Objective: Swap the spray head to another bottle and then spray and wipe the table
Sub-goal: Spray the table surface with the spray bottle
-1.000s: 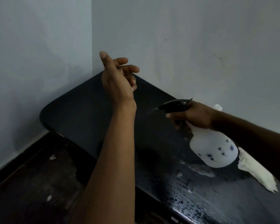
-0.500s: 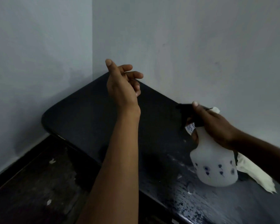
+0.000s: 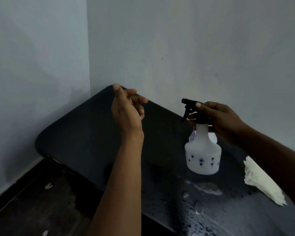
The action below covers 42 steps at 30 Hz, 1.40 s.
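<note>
My right hand (image 3: 216, 118) grips the black spray head (image 3: 191, 108) on the white bottle (image 3: 203, 155), which stands upright on the dark table (image 3: 85, 137), nozzle pointing left. My left hand (image 3: 126, 109) hangs above the table, empty, fingers loosely curled. A crumpled cloth (image 3: 262, 183) lies right of the bottle, with wet patches in front.

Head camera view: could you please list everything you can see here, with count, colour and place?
table: one, black, in the wall corner, wet at the near right
spray bottle: one, white with small blue marks, black spray head, upright on the table
second bottle: one, white, mostly hidden behind the spray bottle
cloth: one, cream, crumpled at the table's right
walls: two, pale grey
floor: dark, stained, lower left
hands: left hand raised, empty; right hand gripping the spray head
</note>
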Motion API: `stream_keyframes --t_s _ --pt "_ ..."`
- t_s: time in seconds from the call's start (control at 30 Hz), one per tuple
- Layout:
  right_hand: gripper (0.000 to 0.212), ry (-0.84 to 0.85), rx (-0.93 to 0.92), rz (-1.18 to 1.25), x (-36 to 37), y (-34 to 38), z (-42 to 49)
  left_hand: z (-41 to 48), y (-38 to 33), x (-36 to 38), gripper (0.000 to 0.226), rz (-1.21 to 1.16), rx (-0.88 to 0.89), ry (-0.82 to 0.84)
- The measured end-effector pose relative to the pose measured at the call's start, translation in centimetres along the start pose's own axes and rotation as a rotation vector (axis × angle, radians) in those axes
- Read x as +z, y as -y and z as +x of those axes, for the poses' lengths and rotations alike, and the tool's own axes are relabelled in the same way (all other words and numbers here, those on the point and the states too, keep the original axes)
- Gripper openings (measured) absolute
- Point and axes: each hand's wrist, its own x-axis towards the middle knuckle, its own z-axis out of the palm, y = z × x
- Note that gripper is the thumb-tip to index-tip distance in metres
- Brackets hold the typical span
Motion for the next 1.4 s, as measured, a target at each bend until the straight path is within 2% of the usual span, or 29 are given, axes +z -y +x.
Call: stream_keyframes --t_s 0.07,0.13,0.2,0.23,0.33,0.37,0.43,0.53,0.73,0.87,1.03,1.1,1.2,1.23,1.3,1.37,1.4 --pt "0.046 0.006 0.010 -0.013 0.0 0.4 0.4 0.2 0.3 -0.3 0.046 0.048 -0.057 0.004" --pt "0.041 0.015 0.004 -0.016 0.2 0.6 0.6 0.2 1.0 -0.6 0.041 0.204 -0.149 0.068" --pt "0.037 0.018 -0.022 -0.030 0.4 0.7 0.7 -0.1 1.5 -0.4 0.037 0.465 -0.224 0.260" --pt "0.035 0.017 -0.039 -0.028 0.4 0.7 0.7 -0.3 1.8 -0.3 0.043 0.601 -0.253 0.404" --pt "0.037 -0.020 -0.079 0.011 0.7 1.0 0.9 -1.4 3.6 0.2 0.109 1.131 -0.256 0.843" --pt "0.037 -0.032 -0.082 0.039 0.7 1.1 1.1 -1.9 4.3 0.4 0.123 1.251 -0.221 0.909" --pt "0.034 -0.032 -0.087 0.093 0.8 1.2 1.3 -2.5 5.5 0.9 0.134 1.323 -0.160 0.901" --pt "0.037 -0.010 -0.101 0.191 0.8 1.4 1.2 -2.6 6.1 1.3 0.134 1.239 -0.106 0.789" --pt "0.021 -0.136 -0.058 0.406 -1.9 0.7 0.2 -2.9 6.1 2.1 0.135 1.122 -0.058 0.821" --pt "0.019 -0.206 -0.043 0.513 -3.2 0.8 -0.3 -3.4 6.6 2.6 0.130 0.990 -0.118 0.769" --pt "0.033 -0.214 -0.069 0.506 -5.3 0.8 -1.3 -5.1 7.6 3.8 0.088 0.755 -0.194 0.863" --pt "0.037 -0.203 -0.080 0.457 -6.5 0.6 -1.8 -5.7 8.2 4.2 0.085 0.700 -0.201 0.869" --pt "0.035 -0.120 -0.105 0.485 -9.2 -0.3 -2.9 -6.1 9.0 4.5 0.093 0.631 -0.198 0.857" --pt "0.037 -0.131 -0.101 0.463 -10.1 -0.9 -3.2 -6.1 9.0 4.5 0.095 0.605 -0.194 0.850" --pt "0.040 -0.267 -0.060 0.217 -12.0 -2.8 -3.7 -6.1 9.1 4.5 0.100 0.570 -0.169 0.849" --pt "0.037 -0.373 0.014 -0.215 -13.7 -5.9 -4.1 -6.1 9.1 4.5 0.099 0.564 -0.134 0.857" --pt "0.034 -0.355 0.081 -0.482 -14.6 -8.1 -4.2 -6.1 9.1 4.5 0.097 0.561 -0.121 0.863"
